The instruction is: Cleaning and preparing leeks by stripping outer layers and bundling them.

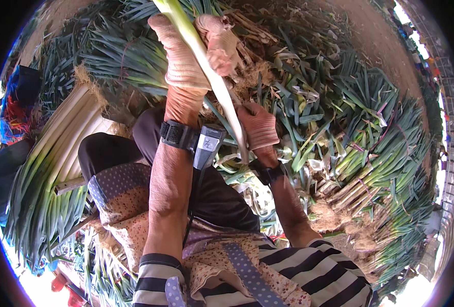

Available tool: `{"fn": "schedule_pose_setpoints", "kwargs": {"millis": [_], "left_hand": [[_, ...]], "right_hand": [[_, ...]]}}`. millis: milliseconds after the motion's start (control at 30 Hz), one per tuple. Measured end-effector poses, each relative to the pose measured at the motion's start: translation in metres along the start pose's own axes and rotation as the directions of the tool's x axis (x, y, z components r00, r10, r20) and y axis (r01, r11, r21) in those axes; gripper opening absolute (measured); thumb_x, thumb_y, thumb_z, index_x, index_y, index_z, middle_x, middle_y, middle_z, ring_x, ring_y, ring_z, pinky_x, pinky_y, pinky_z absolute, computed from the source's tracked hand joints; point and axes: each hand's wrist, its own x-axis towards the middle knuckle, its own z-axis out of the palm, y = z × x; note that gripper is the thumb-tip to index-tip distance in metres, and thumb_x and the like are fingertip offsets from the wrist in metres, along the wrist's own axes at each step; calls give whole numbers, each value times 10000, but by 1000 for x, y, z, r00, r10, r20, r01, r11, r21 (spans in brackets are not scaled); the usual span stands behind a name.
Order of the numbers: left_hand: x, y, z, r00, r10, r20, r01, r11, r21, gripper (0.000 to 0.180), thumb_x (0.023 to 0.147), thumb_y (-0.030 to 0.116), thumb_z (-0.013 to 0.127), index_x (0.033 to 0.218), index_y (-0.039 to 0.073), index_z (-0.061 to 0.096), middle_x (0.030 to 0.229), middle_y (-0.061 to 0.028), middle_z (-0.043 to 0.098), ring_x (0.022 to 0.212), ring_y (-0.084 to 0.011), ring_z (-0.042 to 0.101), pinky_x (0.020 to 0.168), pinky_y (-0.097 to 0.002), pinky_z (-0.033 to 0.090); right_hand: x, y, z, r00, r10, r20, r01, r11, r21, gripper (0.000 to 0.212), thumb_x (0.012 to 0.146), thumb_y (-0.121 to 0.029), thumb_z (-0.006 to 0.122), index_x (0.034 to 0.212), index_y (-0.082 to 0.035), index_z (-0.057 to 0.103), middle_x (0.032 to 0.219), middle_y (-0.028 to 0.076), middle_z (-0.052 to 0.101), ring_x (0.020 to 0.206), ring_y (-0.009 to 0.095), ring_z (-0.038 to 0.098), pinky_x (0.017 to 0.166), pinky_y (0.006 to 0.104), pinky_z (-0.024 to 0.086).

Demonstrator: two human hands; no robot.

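A long green onion [198,43] with a pale stalk slants from the top of the view down to the right. My left hand [183,56], in a pinkish knit glove, is closed around it. My right hand [259,125], in a similar glove, is closed beside the stalk's lower part. Its fingertips are partly behind the stalk, so what they grip cannot be made out. A narrow grey-brown strip runs along the stalk's edge there. Each wrist wears a dark strap, and a small grey device [208,148] sits on the left one.
A thick bundle of green onions [58,158] leans on my left. More tied bundles [360,189] with roots lie on the right. Loose leaves [303,97] are heaped ahead of me, and bare soil [391,56] shows beyond. A patterned apron [122,204] covers my lap.
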Motion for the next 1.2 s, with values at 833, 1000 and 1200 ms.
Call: {"fn": "schedule_pose_setpoints", "kwargs": {"millis": [833,1000,1200], "left_hand": [[-8,5,-16,965,174,-198,-92,927,364,711,785,754,374,607,94,570,403,18,349,306,-109,311,295,-248,278],[4,14,-24,920,279,-275,-132,882,453,699,786,738,414,615,86,599,398,22,353,300,-106,316,303,-248,298],[0,21,-47,923,316,-221,-178,858,483,705,745,751,448,734,64,604,439,0,395,346,-121,364,338,-256,315]], "right_hand": [[-111,128,-48,936,201,289,113,606,-787,103,797,-176,551,871,-156,620,908,94,649,798,314,634,673,411,506],[-152,251,-87,676,736,21,-393,384,-836,425,775,-420,581,1074,-119,617,1081,158,622,1019,304,596,850,439,475],[-96,134,-90,991,124,39,-95,891,-445,544,741,-374,693,1167,-75,538,1035,169,621,945,335,600,794,404,482]]}}
